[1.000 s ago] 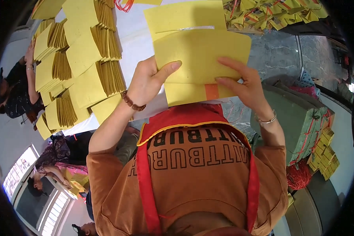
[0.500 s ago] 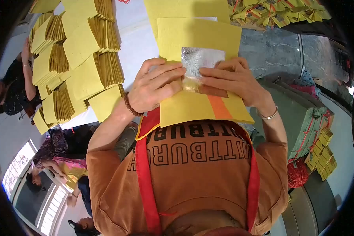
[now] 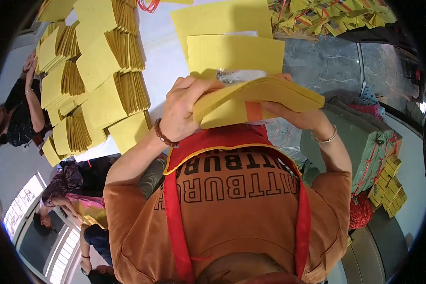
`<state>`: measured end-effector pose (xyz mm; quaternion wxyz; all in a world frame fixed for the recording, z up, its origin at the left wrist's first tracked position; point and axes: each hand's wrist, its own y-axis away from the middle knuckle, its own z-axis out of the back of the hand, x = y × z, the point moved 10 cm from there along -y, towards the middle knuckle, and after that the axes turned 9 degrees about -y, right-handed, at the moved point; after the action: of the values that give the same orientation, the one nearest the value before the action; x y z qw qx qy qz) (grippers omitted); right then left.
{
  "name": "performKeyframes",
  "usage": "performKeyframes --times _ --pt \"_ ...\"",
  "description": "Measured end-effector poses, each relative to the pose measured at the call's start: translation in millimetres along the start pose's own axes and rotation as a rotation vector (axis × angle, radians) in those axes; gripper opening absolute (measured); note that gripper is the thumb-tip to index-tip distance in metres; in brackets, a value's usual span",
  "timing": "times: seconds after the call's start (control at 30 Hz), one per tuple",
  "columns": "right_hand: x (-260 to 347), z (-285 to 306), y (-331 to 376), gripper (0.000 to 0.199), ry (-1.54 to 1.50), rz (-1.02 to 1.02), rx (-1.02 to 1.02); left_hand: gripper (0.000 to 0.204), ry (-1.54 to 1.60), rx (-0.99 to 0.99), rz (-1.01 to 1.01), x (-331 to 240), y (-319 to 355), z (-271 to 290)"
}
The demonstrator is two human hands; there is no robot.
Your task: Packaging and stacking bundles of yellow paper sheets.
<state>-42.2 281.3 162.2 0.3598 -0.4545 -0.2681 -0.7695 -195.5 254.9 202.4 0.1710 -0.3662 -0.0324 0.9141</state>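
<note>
The left hand (image 3: 182, 111) is clenched over the near edge of a yellow paper sheet (image 3: 258, 97) bearing a silver foil square, bending it over. The right hand (image 3: 300, 118) grasps the same sheet from beneath, propping it for the fold. Just beyond both hands, two flat yellow sheets (image 3: 222, 28) lie on the white desk (image 3: 163, 61), with fanned yellow stacks (image 3: 106, 71) left of the left hand.

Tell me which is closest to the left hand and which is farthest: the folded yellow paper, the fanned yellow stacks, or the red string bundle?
1. Folded yellow paper: held in the left hand.
2. Fanned yellow stacks: on the table, left.
3. Red string bundle: far right, low.
</note>
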Motion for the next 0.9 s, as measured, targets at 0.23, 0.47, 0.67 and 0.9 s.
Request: performKeyframes --times 0.23,0.47,0.67,0.9 --pt "11 21 3 0.034 -0.581 -0.004 -0.472 0.042 0.415 0.025 0.527 47 10 -18" --pt "2 23 15 0.029 -0.218 -0.123 -0.496 0.054 0.61 -0.205 0.468 40 5 -12" --pt "-5 24 8 0.03 -0.519 -0.161 -0.453 0.056 0.746 -0.265 0.533 50 18 -17" --pt "-18 23 7 0.039 -0.739 -0.251 -0.465 0.06 0.663 -0.267 0.53 46 19 -12"
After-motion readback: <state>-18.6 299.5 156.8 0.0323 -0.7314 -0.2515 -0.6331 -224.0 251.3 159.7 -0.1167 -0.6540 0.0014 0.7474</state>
